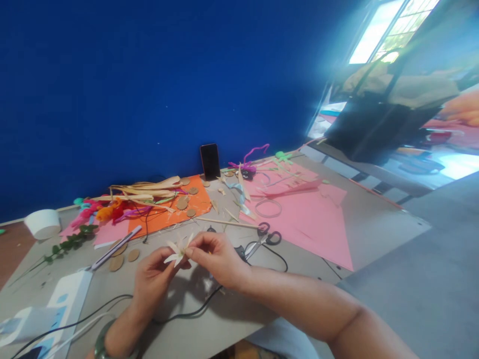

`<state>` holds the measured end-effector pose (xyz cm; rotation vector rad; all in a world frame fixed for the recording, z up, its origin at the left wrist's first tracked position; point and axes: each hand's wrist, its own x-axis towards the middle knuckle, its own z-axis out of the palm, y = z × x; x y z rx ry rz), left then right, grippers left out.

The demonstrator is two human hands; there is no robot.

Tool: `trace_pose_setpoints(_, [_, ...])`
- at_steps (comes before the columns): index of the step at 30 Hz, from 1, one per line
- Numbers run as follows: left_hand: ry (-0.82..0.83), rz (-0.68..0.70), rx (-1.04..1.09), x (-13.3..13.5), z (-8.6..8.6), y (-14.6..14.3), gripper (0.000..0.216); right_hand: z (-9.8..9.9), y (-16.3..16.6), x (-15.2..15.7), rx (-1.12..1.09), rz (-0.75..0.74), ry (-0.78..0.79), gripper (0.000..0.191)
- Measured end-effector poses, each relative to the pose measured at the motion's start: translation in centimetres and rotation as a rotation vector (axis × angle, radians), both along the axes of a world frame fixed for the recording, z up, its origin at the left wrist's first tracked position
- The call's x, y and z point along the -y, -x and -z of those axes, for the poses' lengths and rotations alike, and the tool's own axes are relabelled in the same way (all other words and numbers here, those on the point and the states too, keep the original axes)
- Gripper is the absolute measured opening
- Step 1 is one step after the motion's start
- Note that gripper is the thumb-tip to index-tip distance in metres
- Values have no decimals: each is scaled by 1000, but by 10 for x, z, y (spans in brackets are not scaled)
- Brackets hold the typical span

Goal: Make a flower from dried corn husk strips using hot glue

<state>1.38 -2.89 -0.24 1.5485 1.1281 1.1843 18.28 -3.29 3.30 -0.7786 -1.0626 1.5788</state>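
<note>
Between my two hands is a small pale flower with thin pointed petals, apparently made from dried husk strips. My left hand pinches it from below and the left, fingers curled. From the right, my right hand has thumb and forefinger closed at the flower's centre. The tips of some fingers are hidden behind the petals. Just past my right hand lie scissors with dark handles. A black cable passes on the table under my wrists.
Dried husk strips and an orange sheet lie at the back left, near colourful pipe-cleaner pieces. A phone leans on the blue wall. Pink paper covers the right side. A power strip is at front left, a white cup behind it.
</note>
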Motion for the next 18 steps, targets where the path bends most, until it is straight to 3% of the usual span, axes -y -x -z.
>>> trace_pose_setpoints(18, [78,24,40,-2,6,2,16,0,0,0,9,-14,12,30])
